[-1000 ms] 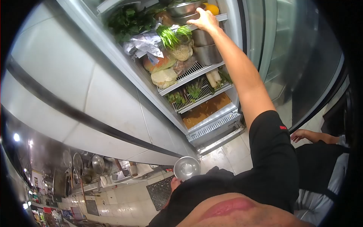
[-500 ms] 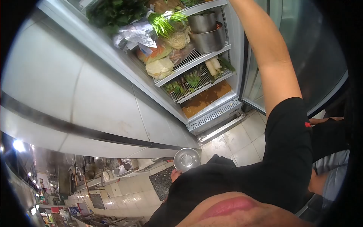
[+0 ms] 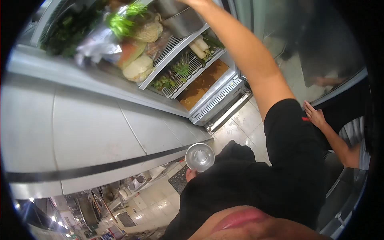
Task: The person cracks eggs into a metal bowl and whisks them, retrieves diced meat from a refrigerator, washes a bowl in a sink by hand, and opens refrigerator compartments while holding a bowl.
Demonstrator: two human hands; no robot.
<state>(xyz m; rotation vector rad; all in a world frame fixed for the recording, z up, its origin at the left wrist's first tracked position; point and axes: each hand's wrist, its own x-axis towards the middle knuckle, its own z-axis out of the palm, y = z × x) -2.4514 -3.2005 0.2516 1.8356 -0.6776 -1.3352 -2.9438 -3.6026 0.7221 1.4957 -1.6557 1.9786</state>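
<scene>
Low at my side, my left hand [image 3: 191, 174] is closed on the rim of a round metal bowl [image 3: 200, 157]. The bowl looks shiny inside, and I make out no food in it. My right arm stretches up into the open fridge. Only a bit of my right hand [image 3: 193, 2] shows at the top edge, beside a large steel pot [image 3: 182, 20] on the upper shelf. Its fingers are cut off by the frame. Left of the pot lie bright green stalks [image 3: 121, 25], a wrapped cabbage [image 3: 149, 31] and a pale cabbage [image 3: 138, 69].
Below, a wire shelf [image 3: 186, 76] bears leafy greens and white radishes [image 3: 199, 47]. The glass door [image 3: 276, 44] stands open at right, where another person's hand [image 3: 315, 115] is by its edge. White panels [image 3: 92, 120] run along the left, above a tiled floor [image 3: 248, 116].
My right arm has swung left and deeper into the fridge, towards the pot. The view has shifted closer. Another person's hand has come up beside the door. My left hand still holds the bowl.
</scene>
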